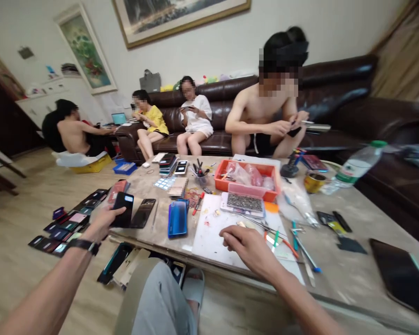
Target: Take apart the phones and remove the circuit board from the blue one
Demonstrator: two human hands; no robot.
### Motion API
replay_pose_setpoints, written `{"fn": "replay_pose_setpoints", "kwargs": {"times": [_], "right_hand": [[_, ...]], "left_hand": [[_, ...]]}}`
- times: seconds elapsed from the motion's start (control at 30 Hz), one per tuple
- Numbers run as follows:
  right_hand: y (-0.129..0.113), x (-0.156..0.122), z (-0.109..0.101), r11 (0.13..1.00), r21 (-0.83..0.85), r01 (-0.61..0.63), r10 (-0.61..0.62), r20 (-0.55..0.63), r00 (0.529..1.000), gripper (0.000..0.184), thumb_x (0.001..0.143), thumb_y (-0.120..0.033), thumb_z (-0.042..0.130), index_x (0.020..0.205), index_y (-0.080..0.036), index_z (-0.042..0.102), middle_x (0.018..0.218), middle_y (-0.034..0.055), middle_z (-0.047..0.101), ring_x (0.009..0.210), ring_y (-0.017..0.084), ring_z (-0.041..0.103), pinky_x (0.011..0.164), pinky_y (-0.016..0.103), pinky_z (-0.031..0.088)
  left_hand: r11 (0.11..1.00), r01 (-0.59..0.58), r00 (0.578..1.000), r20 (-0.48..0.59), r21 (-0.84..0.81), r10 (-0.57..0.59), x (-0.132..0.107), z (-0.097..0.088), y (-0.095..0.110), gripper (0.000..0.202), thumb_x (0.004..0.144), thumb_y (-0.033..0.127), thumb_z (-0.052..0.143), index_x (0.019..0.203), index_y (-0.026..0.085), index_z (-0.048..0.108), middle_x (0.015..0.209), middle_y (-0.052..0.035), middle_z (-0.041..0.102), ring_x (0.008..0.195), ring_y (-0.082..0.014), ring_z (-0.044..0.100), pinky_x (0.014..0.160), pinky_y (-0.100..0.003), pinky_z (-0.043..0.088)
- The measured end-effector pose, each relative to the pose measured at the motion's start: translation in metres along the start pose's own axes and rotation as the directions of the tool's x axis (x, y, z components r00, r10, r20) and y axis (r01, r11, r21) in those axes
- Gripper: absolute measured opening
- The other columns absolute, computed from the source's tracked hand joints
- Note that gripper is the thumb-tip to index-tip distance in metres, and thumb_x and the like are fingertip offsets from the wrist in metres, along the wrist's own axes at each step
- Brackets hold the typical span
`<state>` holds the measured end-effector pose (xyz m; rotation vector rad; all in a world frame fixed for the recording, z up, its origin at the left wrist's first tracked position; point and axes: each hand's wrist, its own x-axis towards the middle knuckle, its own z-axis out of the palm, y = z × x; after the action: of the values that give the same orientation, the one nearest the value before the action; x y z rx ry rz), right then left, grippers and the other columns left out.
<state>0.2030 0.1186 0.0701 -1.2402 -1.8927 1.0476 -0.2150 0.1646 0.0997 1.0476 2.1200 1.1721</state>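
Observation:
My left hand [103, 222], a dark watch on its wrist, grips a black phone [123, 209] at the table's left edge. A second black phone [143, 213] lies flat right beside it, and a blue phone [178, 218] rests further right. My right hand [249, 246] hovers over a white work mat [212, 232] with its fingers curled loosely down; nothing shows in them. Thin tools and tweezers [265, 228] lie just beyond its fingertips.
An orange tray [246, 179], a phone stack [167, 164], a tool cup [199, 174], a plastic bottle [356, 166] and a dark tablet [401, 277] sit on the stone table [352, 274]. Several phones [70, 223] cover the floor at left. Three people sit on the sofa [338, 88], another person [71, 132] far left.

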Motion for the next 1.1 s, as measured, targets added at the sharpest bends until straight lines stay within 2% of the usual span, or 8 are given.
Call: {"fn": "replay_pose_setpoints", "kwargs": {"times": [0.1, 0.23, 0.33, 0.43, 0.57, 0.8, 0.9, 1.1], "right_hand": [[0.003, 0.001, 0.002, 0.993, 0.097, -0.061, 0.061, -0.002, 0.998, 0.03, 0.097, -0.034, 0.05, 0.089, -0.017, 0.073, 0.08, 0.0061, 0.076, 0.068, 0.019, 0.07, 0.064, 0.03, 0.054], [0.003, 0.001, 0.001, 0.976, 0.204, -0.076, 0.085, -0.033, 0.996, 0.039, 0.1, -0.04, 0.046, 0.118, -0.014, 0.069, 0.097, 0.0084, 0.077, 0.076, 0.018, 0.075, 0.06, 0.027, 0.058], [0.0, -0.003, -0.006, 0.985, 0.155, -0.075, 0.099, -0.153, 0.983, 0.038, 0.099, -0.037, 0.049, 0.129, -0.018, 0.064, 0.108, 0.0085, 0.075, 0.085, 0.02, 0.073, 0.07, 0.032, 0.061], [0.002, -0.01, -0.01, 0.991, 0.026, -0.129, 0.13, -0.31, 0.942, 0.037, 0.095, -0.024, 0.052, 0.129, -0.017, 0.065, 0.117, 0.0133, 0.071, 0.099, 0.027, 0.068, 0.092, 0.045, 0.056], [0.009, -0.019, -0.01, 0.963, -0.201, -0.18, 0.102, -0.347, 0.932, 0.054, 0.095, -0.023, 0.052, 0.148, -0.016, 0.054, 0.127, 0.0176, 0.066, 0.096, 0.03, 0.067, 0.093, 0.052, 0.054], [0.017, -0.029, -0.03, 0.991, -0.005, -0.135, 0.128, -0.286, 0.95, 0.039, 0.094, -0.033, 0.065, 0.133, -0.024, 0.064, 0.141, 0.012, 0.061, 0.11, 0.026, 0.068, 0.091, 0.041, 0.06], [0.022, -0.028, -0.029, 0.984, -0.004, -0.177, 0.164, -0.357, 0.92, 0.041, 0.089, -0.028, 0.071, 0.129, -0.027, 0.065, 0.13, 0.0104, 0.065, 0.098, 0.024, 0.07, 0.083, 0.041, 0.063], [0.032, -0.025, -0.019, 0.97, -0.015, -0.244, 0.207, -0.481, 0.852, 0.052, 0.081, -0.023, 0.078, 0.131, -0.028, 0.063, 0.12, 0.0096, 0.066, 0.094, 0.026, 0.071, 0.087, 0.047, 0.062]], "left_hand": [[0.966, 0.059, 0.97, 0.241, -0.253, 0.004, -0.037, 0.041, 0.023, 0.032, 0.098, 0.04, 0.067, 0.119, 0.016, 0.067, 0.112, -0.008, 0.074, 0.09, -0.0201, 0.072, 0.079, -0.039, 0.062], [0.849, 0.155, 0.842, 0.517, -0.505, 0.153, -0.104, 0.141, 0.046, 0.056, 0.076, 0.063, 0.082, 0.101, 0.013, 0.073, 0.088, -0.0086, 0.079, 0.074, -0.0236, 0.073, 0.067, -0.034, 0.058], [0.769, 0.229, 0.745, 0.616, -0.596, 0.255, -0.15, 0.208, 0.06, 0.062, 0.074, 0.069, 0.081, 0.096, 0.012, 0.074, 0.088, -0.0111, 0.079, 0.081, -0.0265, 0.074, 0.068, -0.034, 0.057], [0.707, 0.29, 0.694, 0.651, -0.645, 0.309, -0.18, 0.243, 0.067, 0.051, 0.08, 0.059, 0.082, 0.106, 0.016, 0.074, 0.105, -0.0093, 0.079, 0.099, -0.0244, 0.072, 0.084, -0.032, 0.057], [0.635, 0.418, 0.635, 0.709, -0.65, 0.307, -0.196, 0.253, 0.068, 0.054, 0.088, 0.052, 0.078, 0.134, 0.029, 0.062, 0.128, -0.0049, 0.073, 0.112, -0.0207, 0.07, 0.098, -0.033, 0.054], [0.543, 0.657, 0.503, 0.841, -0.523, 0.202, -0.193, 0.249, 0.075, 0.041, 0.089, 0.056, 0.071, 0.105, 0.018, 0.078, 0.101, -0.0107, 0.081, 0.108, -0.0324, 0.073, 0.098, -0.047, 0.057], [0.462, 0.738, 0.47, 0.866, -0.492, 0.171, -0.192, 0.251, 0.079, 0.038, 0.092, 0.052, 0.065, 0.106, 0.019, 0.08, 0.101, -0.0095, 0.082, 0.112, -0.0337, 0.072, 0.101, -0.049, 0.056], [0.481, 0.76, 0.388, 0.899, -0.437, 0.203, -0.196, 0.261, 0.084, 0.064, 0.094, 0.071, 0.05, 0.115, 0.018, 0.079, 0.113, -0.0145, 0.08, 0.119, -0.0372, 0.07, 0.102, -0.053, 0.055]]}}
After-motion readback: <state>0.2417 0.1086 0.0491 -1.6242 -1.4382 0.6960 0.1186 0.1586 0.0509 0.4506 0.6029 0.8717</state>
